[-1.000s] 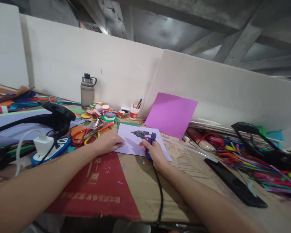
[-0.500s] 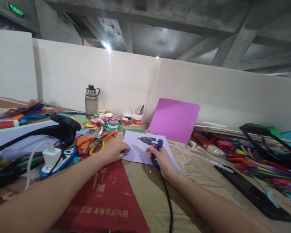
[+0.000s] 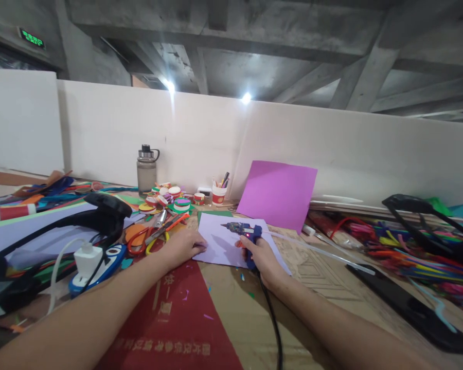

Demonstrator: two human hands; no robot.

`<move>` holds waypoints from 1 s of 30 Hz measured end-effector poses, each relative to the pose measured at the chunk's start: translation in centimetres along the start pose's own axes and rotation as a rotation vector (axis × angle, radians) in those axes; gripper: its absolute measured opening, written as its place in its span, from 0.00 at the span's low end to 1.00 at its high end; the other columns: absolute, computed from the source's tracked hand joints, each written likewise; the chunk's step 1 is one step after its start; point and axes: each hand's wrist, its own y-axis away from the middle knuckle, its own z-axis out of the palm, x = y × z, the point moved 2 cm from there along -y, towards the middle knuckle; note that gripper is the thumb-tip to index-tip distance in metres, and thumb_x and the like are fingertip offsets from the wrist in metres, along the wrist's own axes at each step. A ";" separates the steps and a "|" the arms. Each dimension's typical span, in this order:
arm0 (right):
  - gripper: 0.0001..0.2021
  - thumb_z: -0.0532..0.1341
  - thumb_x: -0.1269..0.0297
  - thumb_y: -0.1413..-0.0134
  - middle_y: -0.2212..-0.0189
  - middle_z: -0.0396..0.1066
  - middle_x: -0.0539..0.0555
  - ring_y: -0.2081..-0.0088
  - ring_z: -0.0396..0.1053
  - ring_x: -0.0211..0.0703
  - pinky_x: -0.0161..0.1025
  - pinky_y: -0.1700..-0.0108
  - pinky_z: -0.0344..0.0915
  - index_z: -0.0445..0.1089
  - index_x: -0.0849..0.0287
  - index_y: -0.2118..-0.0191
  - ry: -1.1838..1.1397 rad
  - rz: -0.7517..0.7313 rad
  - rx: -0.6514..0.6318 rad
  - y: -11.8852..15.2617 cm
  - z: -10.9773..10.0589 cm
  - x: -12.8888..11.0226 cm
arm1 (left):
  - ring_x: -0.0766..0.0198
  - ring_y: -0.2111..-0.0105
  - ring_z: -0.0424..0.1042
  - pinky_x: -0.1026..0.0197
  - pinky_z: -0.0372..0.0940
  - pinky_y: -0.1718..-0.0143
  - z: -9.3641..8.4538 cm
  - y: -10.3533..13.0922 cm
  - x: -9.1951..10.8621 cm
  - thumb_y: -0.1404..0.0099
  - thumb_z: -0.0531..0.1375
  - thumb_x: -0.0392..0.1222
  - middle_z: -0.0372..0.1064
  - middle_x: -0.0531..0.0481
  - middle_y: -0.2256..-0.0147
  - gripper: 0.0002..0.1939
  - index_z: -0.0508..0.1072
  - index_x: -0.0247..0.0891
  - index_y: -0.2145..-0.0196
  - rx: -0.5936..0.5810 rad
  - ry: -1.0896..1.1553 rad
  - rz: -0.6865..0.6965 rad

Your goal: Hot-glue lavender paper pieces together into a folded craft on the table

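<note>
My right hand (image 3: 259, 253) is wrapped round the grip of a dark blue glue gun (image 3: 241, 230), whose nozzle points left above a pale lilac sheet (image 3: 216, 244). A long clear glue stick (image 3: 320, 250) sticks out of its back to the right. At the left edge of the sheet rests my left hand (image 3: 185, 245), its fingers curled together; whatever they hold, if anything, is hidden. Just left of that hand lie orange-handled scissors (image 3: 137, 241) and a yellow-handled pair (image 3: 151, 247).
Behind are a water bottle (image 3: 146, 174), decorated paper rings (image 3: 181, 204), a pen cup (image 3: 219, 194) and a purple sheet (image 3: 280, 195). A power strip (image 3: 110, 262) stands left. Colourful pipe cleaners (image 3: 412, 257) and a long black object (image 3: 409, 308) lie right.
The camera view has tilted up slightly, so the table items appear lower. Both hands keep nearly the same places, with the glue gun still over the lilac sheet.
</note>
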 end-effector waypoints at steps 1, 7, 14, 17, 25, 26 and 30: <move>0.16 0.59 0.51 0.53 0.83 0.63 0.49 0.80 0.58 0.37 0.36 0.75 0.52 0.71 0.60 0.74 0.014 -0.018 0.005 0.0 0.0 -0.1 | 0.60 0.58 0.72 0.61 0.63 0.55 0.0 0.0 0.1 0.37 0.59 0.40 0.76 0.47 0.60 0.09 0.78 0.38 0.62 -0.002 -0.001 0.006; 0.16 0.59 0.51 0.52 0.81 0.65 0.50 0.78 0.60 0.38 0.37 0.74 0.54 0.72 0.61 0.72 0.120 -0.095 0.011 0.3 -0.2 -0.9 | 0.61 0.61 0.71 0.61 0.62 0.56 0.1 -0.1 0.2 0.36 0.58 0.41 0.76 0.47 0.63 0.09 0.78 0.37 0.64 -0.016 0.036 0.088; 0.17 0.58 0.50 0.50 0.81 0.64 0.49 0.77 0.60 0.38 0.36 0.73 0.54 0.72 0.61 0.70 0.107 -0.113 0.003 0.9 -0.2 -1.0 | 0.61 0.62 0.71 0.63 0.63 0.60 -0.3 -0.1 -0.3 0.35 0.57 0.47 0.76 0.48 0.63 0.13 0.78 0.39 0.61 -0.012 0.122 -0.002; 0.18 0.58 0.49 0.49 0.80 0.65 0.49 0.77 0.61 0.37 0.36 0.72 0.54 0.72 0.60 0.69 0.106 -0.122 -0.016 1.2 -0.3 -1.1 | 0.62 0.64 0.71 0.64 0.62 0.62 -0.3 -0.2 -0.5 0.35 0.57 0.49 0.76 0.49 0.65 0.15 0.79 0.39 0.62 -0.004 0.128 -0.066; 0.18 0.59 0.47 0.51 0.80 0.66 0.50 0.76 0.62 0.38 0.36 0.72 0.55 0.71 0.60 0.70 0.071 -0.098 -0.060 1.3 -0.1 -1.1 | 0.63 0.60 0.72 0.64 0.63 0.57 -0.4 -0.3 -0.4 0.38 0.61 0.45 0.76 0.49 0.61 0.11 0.79 0.39 0.61 -0.018 0.216 0.002; 0.18 0.59 0.47 0.52 0.80 0.66 0.50 0.76 0.62 0.38 0.36 0.73 0.55 0.71 0.60 0.70 0.057 -0.081 -0.064 1.3 0.0 -1.1 | 0.63 0.59 0.72 0.64 0.63 0.56 -0.4 -0.2 -0.4 0.39 0.62 0.44 0.76 0.49 0.61 0.10 0.79 0.39 0.62 -0.026 0.221 0.030; 0.17 0.59 0.49 0.52 0.82 0.64 0.49 0.79 0.59 0.37 0.36 0.74 0.54 0.71 0.60 0.72 0.040 -0.028 -0.067 1.4 0.3 -1.1 | 0.62 0.58 0.72 0.62 0.62 0.53 -0.2 -0.3 -0.5 0.37 0.60 0.42 0.76 0.48 0.59 0.09 0.79 0.38 0.61 -0.030 0.170 0.075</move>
